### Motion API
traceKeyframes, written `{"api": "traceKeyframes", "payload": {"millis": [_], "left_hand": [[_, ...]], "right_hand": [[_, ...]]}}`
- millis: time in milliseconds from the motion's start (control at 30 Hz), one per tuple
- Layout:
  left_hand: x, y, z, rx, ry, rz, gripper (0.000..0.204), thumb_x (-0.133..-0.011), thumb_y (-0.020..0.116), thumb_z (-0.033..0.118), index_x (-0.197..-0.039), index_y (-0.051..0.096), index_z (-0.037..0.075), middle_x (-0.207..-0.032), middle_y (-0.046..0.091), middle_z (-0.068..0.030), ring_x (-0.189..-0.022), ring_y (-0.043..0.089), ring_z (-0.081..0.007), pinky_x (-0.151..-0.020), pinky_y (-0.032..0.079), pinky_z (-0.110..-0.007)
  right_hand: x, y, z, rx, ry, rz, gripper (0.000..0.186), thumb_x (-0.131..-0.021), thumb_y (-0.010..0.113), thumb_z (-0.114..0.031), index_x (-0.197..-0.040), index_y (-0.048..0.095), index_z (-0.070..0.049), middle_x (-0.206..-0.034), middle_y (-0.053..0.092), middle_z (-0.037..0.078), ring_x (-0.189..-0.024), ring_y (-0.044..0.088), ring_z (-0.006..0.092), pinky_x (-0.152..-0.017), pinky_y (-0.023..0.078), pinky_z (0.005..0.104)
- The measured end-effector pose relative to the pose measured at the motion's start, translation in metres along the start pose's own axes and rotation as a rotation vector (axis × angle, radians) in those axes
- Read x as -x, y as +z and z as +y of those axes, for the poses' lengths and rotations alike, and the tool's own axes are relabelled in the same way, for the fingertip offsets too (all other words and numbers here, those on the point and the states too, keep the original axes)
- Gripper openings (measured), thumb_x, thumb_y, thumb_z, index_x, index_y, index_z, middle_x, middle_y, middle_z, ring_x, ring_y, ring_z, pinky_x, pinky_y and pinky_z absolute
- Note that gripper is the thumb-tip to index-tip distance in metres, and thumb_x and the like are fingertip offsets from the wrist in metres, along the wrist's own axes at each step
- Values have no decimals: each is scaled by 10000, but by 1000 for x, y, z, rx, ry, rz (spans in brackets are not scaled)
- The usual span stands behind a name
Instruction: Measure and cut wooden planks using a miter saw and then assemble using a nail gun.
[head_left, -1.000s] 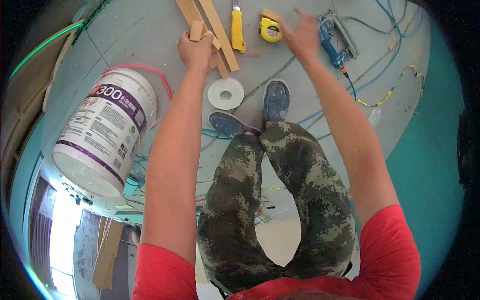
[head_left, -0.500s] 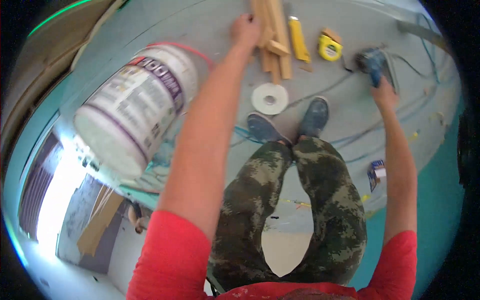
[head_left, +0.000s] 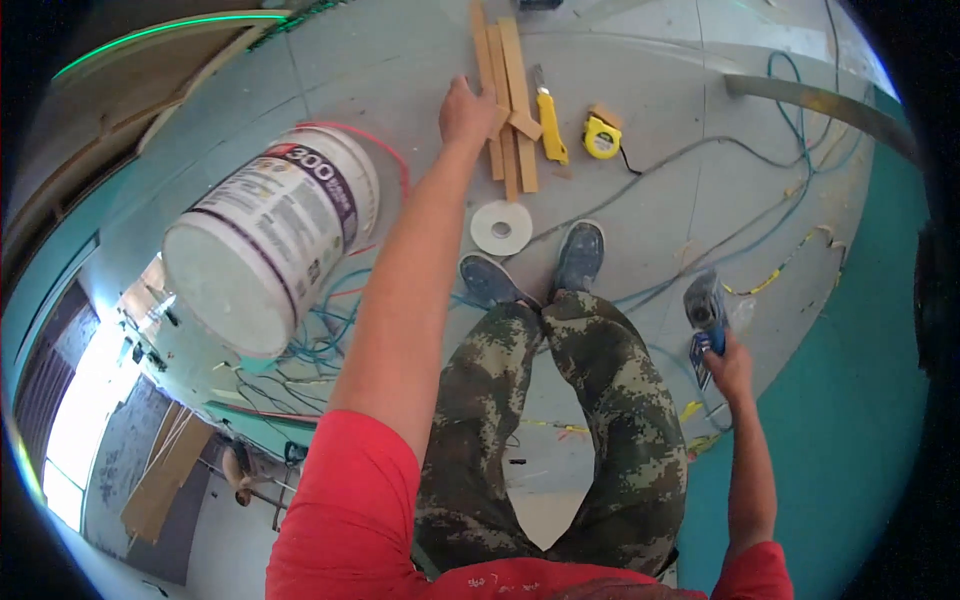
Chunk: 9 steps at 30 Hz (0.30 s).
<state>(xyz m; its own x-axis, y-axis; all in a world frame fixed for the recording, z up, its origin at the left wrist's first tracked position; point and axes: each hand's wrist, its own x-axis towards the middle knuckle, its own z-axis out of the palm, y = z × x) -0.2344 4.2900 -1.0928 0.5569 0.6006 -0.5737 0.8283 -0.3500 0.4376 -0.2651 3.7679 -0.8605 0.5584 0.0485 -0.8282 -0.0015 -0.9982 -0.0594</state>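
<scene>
My left hand (head_left: 466, 114) is closed at the left side of a bundle of light wooden strips (head_left: 515, 75). Its curled fingers hide whatever they may hold. Two short wood pieces lie across the strips, and the nearer one (head_left: 498, 122) is right beside the fingers. A yellow utility knife (head_left: 549, 125) with its blade out lies right of the strips, then a yellow tape measure (head_left: 601, 138). Below the strips is a white tape roll (head_left: 501, 228). My right hand (head_left: 733, 366) grips the handle of a blue power tool (head_left: 707, 310) with a dark grey head, held low at my right.
A large white bucket (head_left: 270, 230) lies on its side at left. Blue and grey hoses or cables (head_left: 700, 150) snake over the floor around my shoes (head_left: 580, 255). A curved metal strip (head_left: 820, 100) stands at the far right. Another person (head_left: 237, 470) shows at lower left.
My right hand has brought the power tool back from beside the tape measure, toward me. My left hand stays by the strips. The whole view has shifted.
</scene>
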Motion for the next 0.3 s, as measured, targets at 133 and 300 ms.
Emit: {"api": "traceKeyframes", "payload": {"millis": [133,300], "left_hand": [[-26,32,17,-3,4,0,593,-779,698,320,-1223,536,-39,-1176,638,-221,-1104,614,-367,-952,481,-451],[-24,41,24,-63,-53,-183,724,-700,776,312,-1275,510,-38,-1214,636,-191,-1148,602,-340,-998,470,-418]], "right_hand": [[52,34,35,-45,165,-80,347,-711,666,-242,-960,578,-16,-766,602,265,-726,581,479,-647,456,507],[92,52,62,-153,276,-197,456,-728,637,-194,-1154,602,-36,-754,595,149,-687,584,233,-696,492,394]]}}
